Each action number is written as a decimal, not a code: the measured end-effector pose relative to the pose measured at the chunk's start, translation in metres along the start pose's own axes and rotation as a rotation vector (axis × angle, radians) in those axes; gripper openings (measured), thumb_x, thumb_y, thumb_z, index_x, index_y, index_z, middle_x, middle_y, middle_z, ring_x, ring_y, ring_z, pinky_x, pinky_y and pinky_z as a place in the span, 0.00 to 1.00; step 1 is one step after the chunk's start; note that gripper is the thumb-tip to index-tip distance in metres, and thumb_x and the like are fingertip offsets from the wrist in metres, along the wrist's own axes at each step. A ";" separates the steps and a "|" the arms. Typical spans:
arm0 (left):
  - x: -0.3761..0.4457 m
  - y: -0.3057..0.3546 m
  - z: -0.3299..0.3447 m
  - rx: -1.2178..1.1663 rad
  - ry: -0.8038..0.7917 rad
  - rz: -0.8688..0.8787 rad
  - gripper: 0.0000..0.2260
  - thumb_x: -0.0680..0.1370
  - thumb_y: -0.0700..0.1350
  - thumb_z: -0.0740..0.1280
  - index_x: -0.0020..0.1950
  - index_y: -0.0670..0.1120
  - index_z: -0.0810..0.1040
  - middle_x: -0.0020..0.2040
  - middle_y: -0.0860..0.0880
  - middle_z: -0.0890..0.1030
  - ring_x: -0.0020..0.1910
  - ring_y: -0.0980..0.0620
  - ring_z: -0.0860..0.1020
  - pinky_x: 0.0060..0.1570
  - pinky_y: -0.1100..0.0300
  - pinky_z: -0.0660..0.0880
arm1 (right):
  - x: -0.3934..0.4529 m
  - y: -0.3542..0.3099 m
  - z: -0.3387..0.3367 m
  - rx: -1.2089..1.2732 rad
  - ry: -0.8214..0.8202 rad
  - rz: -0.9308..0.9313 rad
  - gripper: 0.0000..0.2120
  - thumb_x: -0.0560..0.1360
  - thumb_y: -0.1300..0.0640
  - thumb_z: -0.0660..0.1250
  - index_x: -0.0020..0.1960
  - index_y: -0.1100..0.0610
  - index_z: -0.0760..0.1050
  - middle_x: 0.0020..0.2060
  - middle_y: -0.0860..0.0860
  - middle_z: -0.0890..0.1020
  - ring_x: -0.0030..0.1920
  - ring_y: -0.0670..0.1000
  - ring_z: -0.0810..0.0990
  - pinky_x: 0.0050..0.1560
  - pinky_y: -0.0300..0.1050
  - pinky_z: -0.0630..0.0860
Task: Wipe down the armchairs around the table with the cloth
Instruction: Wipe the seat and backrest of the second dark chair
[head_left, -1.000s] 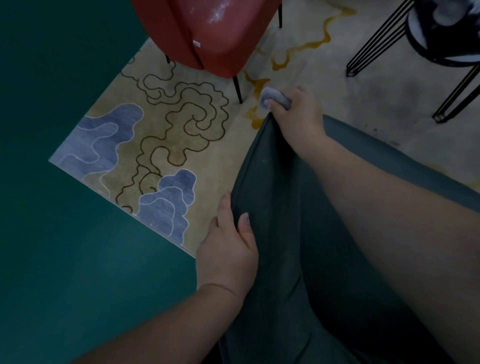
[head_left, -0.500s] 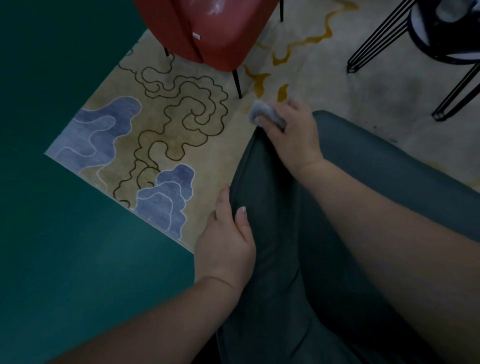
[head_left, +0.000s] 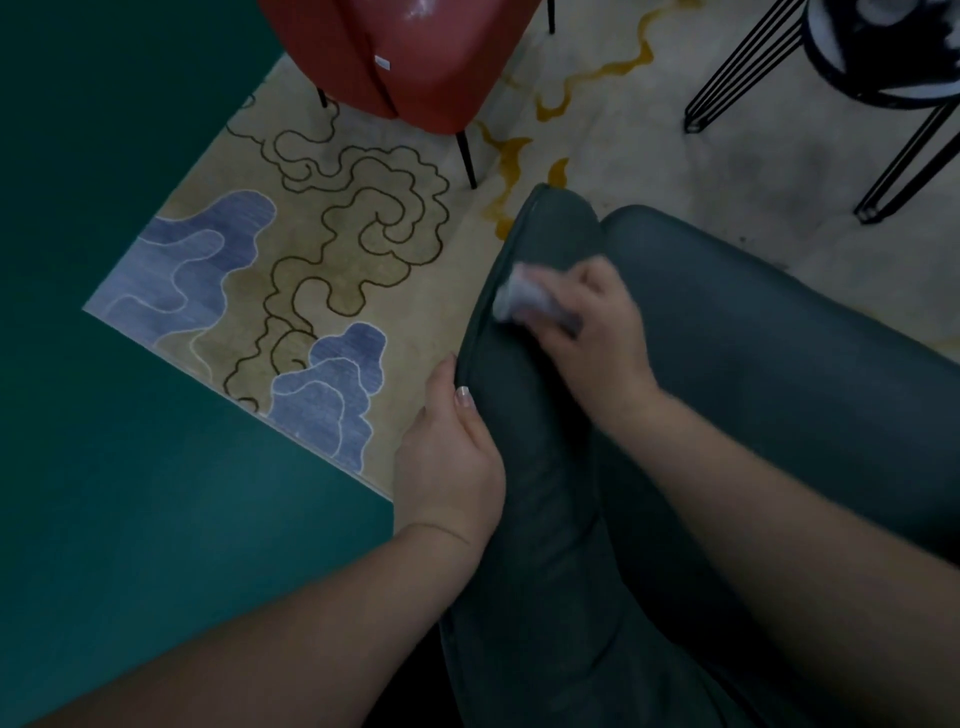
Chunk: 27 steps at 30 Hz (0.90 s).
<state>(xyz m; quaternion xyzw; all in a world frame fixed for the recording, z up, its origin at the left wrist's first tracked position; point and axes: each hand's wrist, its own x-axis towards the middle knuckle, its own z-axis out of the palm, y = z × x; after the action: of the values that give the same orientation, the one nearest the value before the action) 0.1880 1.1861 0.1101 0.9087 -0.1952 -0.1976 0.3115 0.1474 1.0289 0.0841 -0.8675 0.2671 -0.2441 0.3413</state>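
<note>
- The right hand (head_left: 592, 322) grips a crumpled grey cloth (head_left: 530, 301), pressing it onto the dark green armchair (head_left: 779, 374) just right of centre frame.
- The left hand (head_left: 452, 457) clasps the armchair's left edge, thumb on top.
- A red armchair (head_left: 395, 52) stands at upper centre on the patterned rug (head_left: 311, 249).
- A black wire-legged table (head_left: 883, 67) occupies the upper right.

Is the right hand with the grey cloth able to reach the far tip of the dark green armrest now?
Probably yes: the right hand presses the grey cloth on the dark green armrest, and nothing lies between it and the tip.
</note>
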 end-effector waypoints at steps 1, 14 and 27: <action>0.000 0.000 0.000 -0.009 0.006 0.005 0.19 0.82 0.50 0.50 0.73 0.53 0.63 0.55 0.44 0.80 0.52 0.42 0.77 0.48 0.55 0.70 | 0.019 0.004 0.002 0.003 0.021 0.072 0.19 0.74 0.55 0.71 0.64 0.56 0.77 0.45 0.54 0.70 0.44 0.50 0.70 0.45 0.34 0.66; 0.004 -0.010 -0.011 -0.420 0.139 -0.259 0.16 0.83 0.46 0.51 0.57 0.49 0.78 0.53 0.46 0.81 0.52 0.50 0.78 0.52 0.61 0.71 | -0.036 -0.043 -0.002 -0.007 -0.100 0.126 0.20 0.75 0.54 0.69 0.67 0.53 0.74 0.45 0.50 0.70 0.40 0.41 0.67 0.46 0.26 0.65; -0.001 -0.043 -0.066 -0.570 -0.738 -0.289 0.20 0.82 0.36 0.55 0.72 0.51 0.68 0.61 0.46 0.77 0.52 0.52 0.78 0.48 0.55 0.78 | -0.049 -0.057 0.005 -0.044 -0.027 0.181 0.20 0.75 0.50 0.69 0.66 0.50 0.75 0.46 0.50 0.68 0.46 0.47 0.70 0.52 0.36 0.71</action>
<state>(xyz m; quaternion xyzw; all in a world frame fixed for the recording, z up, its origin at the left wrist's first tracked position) 0.2291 1.2498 0.1308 0.6743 -0.1025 -0.5935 0.4272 0.1312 1.0975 0.1107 -0.8503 0.3453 -0.1947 0.3463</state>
